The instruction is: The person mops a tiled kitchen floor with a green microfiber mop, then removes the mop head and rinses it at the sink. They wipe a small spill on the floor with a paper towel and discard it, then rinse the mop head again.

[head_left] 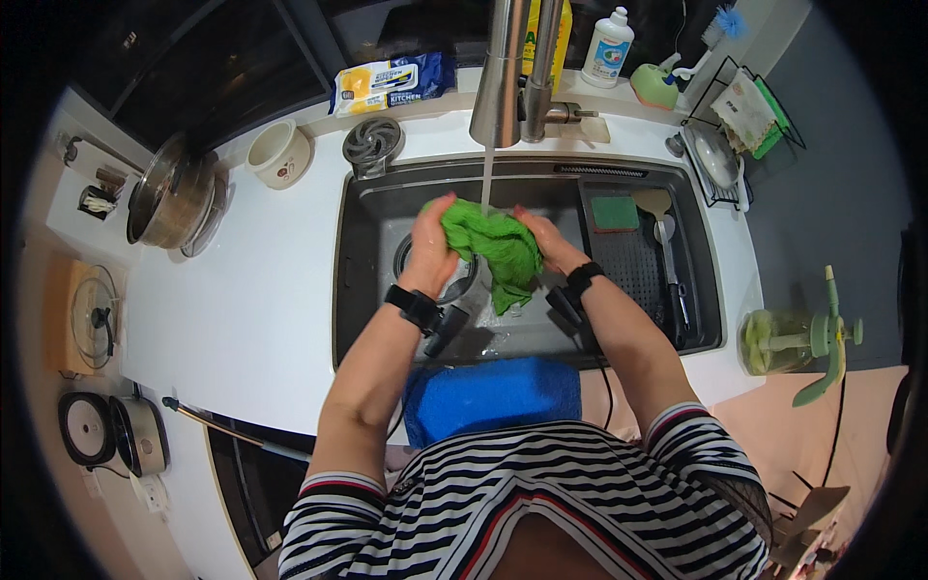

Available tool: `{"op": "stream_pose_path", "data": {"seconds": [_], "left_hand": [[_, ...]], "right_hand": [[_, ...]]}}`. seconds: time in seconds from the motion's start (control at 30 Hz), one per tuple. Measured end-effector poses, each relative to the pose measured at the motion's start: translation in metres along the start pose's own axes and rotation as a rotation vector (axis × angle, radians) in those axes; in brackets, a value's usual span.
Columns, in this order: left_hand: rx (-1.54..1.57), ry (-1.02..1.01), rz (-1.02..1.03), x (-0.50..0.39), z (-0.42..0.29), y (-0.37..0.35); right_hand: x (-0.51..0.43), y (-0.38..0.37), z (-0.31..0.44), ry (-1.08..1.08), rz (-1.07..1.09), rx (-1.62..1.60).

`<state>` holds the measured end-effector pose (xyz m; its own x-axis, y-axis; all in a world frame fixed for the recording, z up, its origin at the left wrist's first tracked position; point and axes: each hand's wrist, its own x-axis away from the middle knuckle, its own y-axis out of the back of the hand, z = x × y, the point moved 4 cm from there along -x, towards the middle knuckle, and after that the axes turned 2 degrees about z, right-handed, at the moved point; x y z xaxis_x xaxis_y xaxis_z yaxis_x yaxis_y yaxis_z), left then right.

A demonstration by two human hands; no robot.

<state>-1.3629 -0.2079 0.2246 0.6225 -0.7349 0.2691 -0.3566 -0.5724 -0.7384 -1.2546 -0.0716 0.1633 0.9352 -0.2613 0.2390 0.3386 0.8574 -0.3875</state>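
Observation:
A bunched green cloth [500,246] hangs between my two hands over the dark kitchen sink [351,290]. My left hand [431,243] grips its left side, and my right hand [547,239] grips its right side. One end of the cloth droops towards the basin floor. Water [488,177] runs from the metal faucet [496,109] onto the top of the cloth. Partly hidden behind my left hand, a round drain strainer [464,283] lies at the left of the basin. Dark devices are strapped to both wrists.
A drainboard on the sink's right holds a green sponge [615,214] and a spatula [656,206]. Behind the sink are kitchen wipes [391,83] and a white pump bottle [607,51]. A blue towel [493,399] covers the front edge. A green spray bottle [779,341] stands right.

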Motion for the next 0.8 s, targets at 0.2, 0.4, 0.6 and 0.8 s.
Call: {"op": "stream_pose_path", "data": {"seconds": [0.2,0.4,0.6,0.8], "left_hand": [[-0.114,0.029,-0.047,-0.001,0.003,0.012],[-0.342,0.201,-0.2,-0.007,0.043,0.041],[-0.022,0.274,-0.287,-0.018,0.061,0.048],[-0.186,0.037,-0.371,0.002,0.052,0.022]], "right_hand": [[0.006,0.013,-0.004,-0.056,-0.04,0.313],[-0.001,-0.009,0.016,0.277,-0.094,-0.198],[0.041,-0.092,0.03,0.717,-0.258,0.846],[0.022,-0.078,0.027,0.598,-0.544,1.189]]}}
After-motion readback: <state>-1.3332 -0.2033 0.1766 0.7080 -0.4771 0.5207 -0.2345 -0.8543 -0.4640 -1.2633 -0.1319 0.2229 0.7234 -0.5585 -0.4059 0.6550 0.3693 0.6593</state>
